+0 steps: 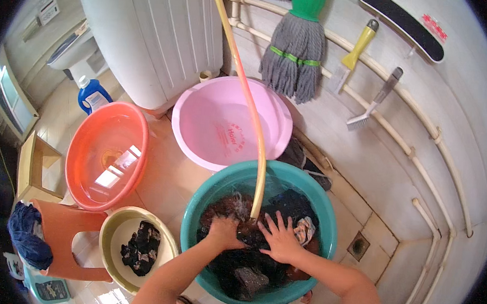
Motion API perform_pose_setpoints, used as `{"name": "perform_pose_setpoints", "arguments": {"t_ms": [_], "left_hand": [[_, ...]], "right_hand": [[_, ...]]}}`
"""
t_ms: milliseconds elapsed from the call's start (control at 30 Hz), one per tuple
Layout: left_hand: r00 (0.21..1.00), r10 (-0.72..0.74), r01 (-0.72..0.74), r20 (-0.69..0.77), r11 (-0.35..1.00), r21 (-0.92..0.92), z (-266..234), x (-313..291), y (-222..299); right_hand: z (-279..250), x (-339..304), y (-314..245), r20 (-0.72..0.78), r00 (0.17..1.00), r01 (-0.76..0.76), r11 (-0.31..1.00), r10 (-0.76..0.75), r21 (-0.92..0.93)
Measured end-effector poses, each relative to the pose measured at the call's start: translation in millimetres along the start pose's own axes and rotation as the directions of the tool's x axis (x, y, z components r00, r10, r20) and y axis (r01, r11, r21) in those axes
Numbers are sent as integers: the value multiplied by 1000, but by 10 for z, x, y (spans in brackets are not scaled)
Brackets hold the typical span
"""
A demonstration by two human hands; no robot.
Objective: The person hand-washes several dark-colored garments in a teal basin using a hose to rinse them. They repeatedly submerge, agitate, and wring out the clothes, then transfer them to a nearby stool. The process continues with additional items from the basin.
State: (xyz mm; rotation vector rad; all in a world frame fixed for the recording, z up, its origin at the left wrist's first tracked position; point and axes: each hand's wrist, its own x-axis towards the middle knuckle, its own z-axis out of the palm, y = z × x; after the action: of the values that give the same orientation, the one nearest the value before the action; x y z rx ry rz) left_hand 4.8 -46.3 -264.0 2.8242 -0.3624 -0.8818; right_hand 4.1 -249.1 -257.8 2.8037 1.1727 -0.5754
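Dark wet clothes (224,268) lie beneath the person's right hand (282,242), fingers spread wide, and left hand (225,232), whose grip I cannot tell. Round them curves a teal plastic basin (329,237); a slim yellowish hose (260,181) dips in, a round pink plastic basin (197,123) beyond.

I see a round teal plastic basin (287,175) standing upright on the tiled floor, its thick rim unbroken and water inside. In it I make out a mass of soaked black and very dark fabric (229,269), crumpled and spread across most of the basin, partly under the water. A greyer patch shows near the front. On my right, a small pale, patterned bunch of cloth (304,231) sits crumpled against the dark fabric. I cannot tell the separate garments apart.
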Motion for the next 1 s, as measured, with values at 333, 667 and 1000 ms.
{"name": "perform_pose_setpoints", "arguments": {"t_ms": [333, 667, 1000], "left_hand": [[969, -175, 185, 173, 982, -41, 402, 413, 103], [956, -280, 227, -81, 890, -395, 269, -233, 14], [819, 67, -329, -570, 868, -371, -106, -985, -79]], "right_hand": [[1137, 535, 80, -469, 882, -352, 724, 44, -593], [393, 549, 256, -227, 969, 128, 983, -95, 132], [-352, -83, 111, -89, 996, 56, 870, -15, 490]]}}
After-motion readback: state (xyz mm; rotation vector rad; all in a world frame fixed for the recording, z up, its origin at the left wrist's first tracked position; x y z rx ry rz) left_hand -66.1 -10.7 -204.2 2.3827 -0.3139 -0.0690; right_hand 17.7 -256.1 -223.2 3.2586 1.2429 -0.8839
